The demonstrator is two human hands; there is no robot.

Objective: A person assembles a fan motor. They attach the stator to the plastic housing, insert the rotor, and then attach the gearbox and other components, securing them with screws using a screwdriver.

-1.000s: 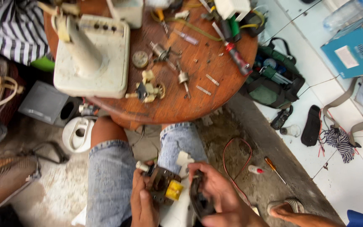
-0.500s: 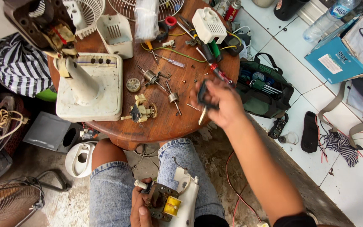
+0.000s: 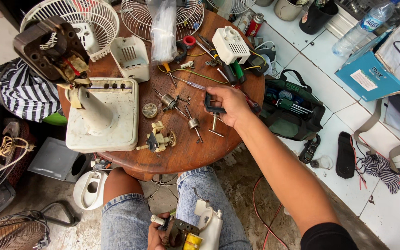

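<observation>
Right hand (image 3: 228,105) pinches a small black bracket-shaped part (image 3: 210,107) above the round wooden table (image 3: 186,153), near loose metal shafts (image 3: 193,124). Left hand (image 3: 157,234) grasps a white fan motor housing (image 3: 195,229) on the lap. Judged: mid-disassembly, placing the part carefully.

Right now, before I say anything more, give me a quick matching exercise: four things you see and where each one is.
Things:
1. black part
2. fan motor assembly
3. white fan base
4. green tool bag

Places:
A. on the tiled floor beside the table
B. in the right hand over the table
C. on the round table's left side
D. in the left hand at the lap

Pairs: 1-B, 2-D, 3-C, 4-A
</observation>
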